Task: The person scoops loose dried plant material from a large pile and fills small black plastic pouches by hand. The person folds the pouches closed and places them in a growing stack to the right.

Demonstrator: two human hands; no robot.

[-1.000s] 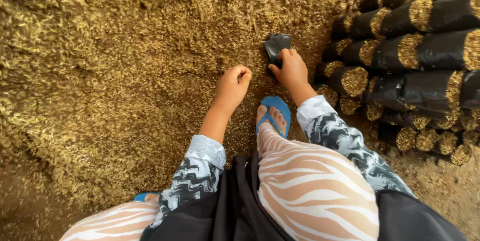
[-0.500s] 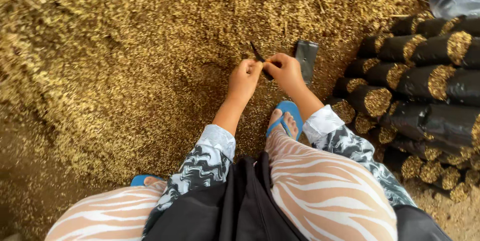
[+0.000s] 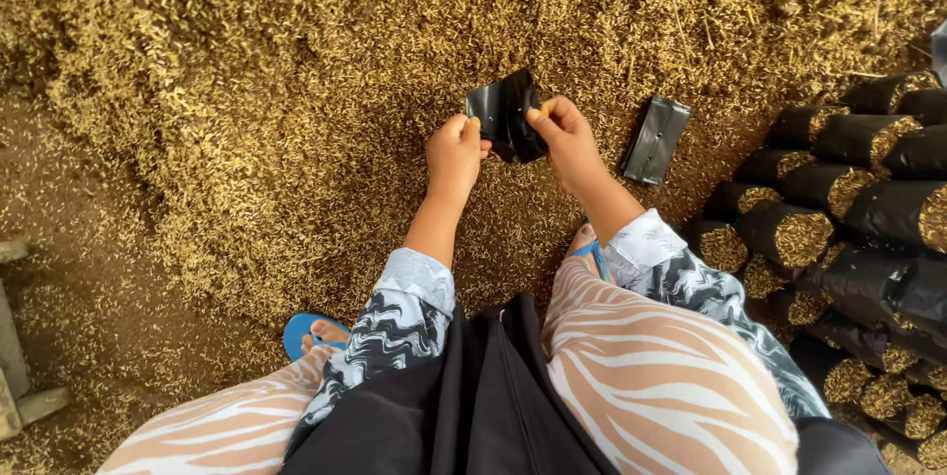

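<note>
Both hands, left hand [image 3: 456,151] and right hand [image 3: 564,140], grip one empty black plastic bag [image 3: 505,112] at upper centre; one flat bag stack [image 3: 655,140] lies right, beside about a dozen husk-filled bags [image 3: 838,228].

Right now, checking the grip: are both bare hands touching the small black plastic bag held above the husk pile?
Touching. The head view shows left hand and right hand each pinching an edge of the black plastic bag.

Stacked bags [image 3: 848,199] cut off at the right edge; the lower bag [image 3: 505,112] hidden behind both hands' fingers.
</note>
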